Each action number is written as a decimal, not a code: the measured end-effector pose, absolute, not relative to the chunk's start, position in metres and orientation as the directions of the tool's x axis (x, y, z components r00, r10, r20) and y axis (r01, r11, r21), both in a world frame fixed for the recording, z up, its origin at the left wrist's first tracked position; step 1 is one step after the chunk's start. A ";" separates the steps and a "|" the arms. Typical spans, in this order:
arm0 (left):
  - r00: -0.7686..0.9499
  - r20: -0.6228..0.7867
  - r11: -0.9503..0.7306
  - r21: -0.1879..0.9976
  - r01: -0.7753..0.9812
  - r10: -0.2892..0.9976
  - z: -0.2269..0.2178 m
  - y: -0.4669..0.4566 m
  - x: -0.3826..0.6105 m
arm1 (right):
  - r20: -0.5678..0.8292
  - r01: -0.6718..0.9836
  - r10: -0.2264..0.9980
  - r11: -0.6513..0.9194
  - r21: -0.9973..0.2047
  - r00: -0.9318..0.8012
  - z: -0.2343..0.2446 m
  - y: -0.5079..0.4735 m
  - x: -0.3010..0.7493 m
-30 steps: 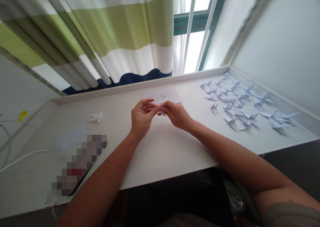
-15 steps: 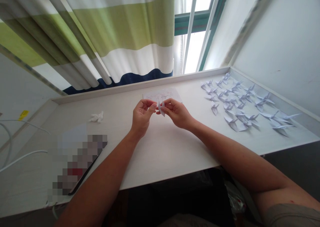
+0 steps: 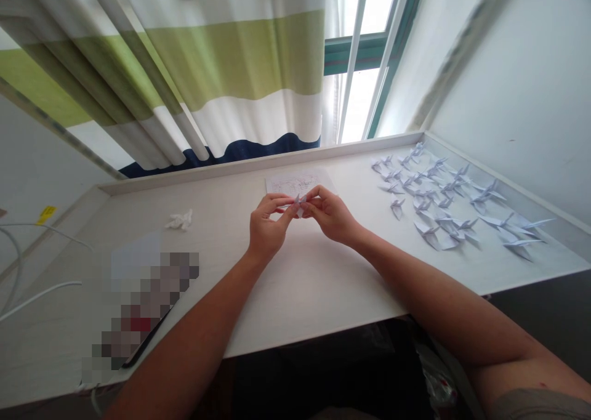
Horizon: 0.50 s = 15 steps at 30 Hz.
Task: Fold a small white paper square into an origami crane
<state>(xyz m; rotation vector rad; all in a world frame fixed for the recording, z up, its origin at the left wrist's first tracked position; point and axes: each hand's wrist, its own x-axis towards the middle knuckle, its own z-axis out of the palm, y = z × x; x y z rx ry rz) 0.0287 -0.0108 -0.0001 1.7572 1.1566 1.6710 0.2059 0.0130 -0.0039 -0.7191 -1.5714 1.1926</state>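
A small folded white paper crane (image 3: 298, 211) is held between both hands above the middle of the desk. My left hand (image 3: 270, 223) pinches it from the left with thumb and fingers. From the other side my right hand (image 3: 330, 212) pinches it too, fingertips almost meeting those of the left. Much of the folded paper is hidden behind the fingers; a pointed tip sticks up between them. Just behind the hands lies a flat sheet of paper (image 3: 295, 181) with faint markings.
Several finished paper cranes (image 3: 446, 201) cover the right part of the white desk (image 3: 318, 297). At left lie a crumpled white tissue (image 3: 180, 220), a pale paper sheet (image 3: 135, 260), a blurred-out dark-edged object (image 3: 148, 312) and white cables (image 3: 44, 297). A curtain (image 3: 240, 63) hangs behind.
My left hand has moved slightly right, closer to my right hand, and its thumb now presses on the paper crane. Less of the paper shows between the fingers. The view has tilted slightly.
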 end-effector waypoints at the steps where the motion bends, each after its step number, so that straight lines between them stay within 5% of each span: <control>1: -0.097 0.575 -0.539 0.804 0.250 0.813 0.000 -0.011 0.029 | 0.344 -0.105 0.880 0.328 -0.939 -0.329 -0.002 0.012 0.206; 15: -0.109 0.394 -0.397 0.918 -0.002 0.912 -0.001 -0.012 0.036 | 0.336 -0.090 0.911 0.324 -0.942 -0.237 0.010 0.008 0.206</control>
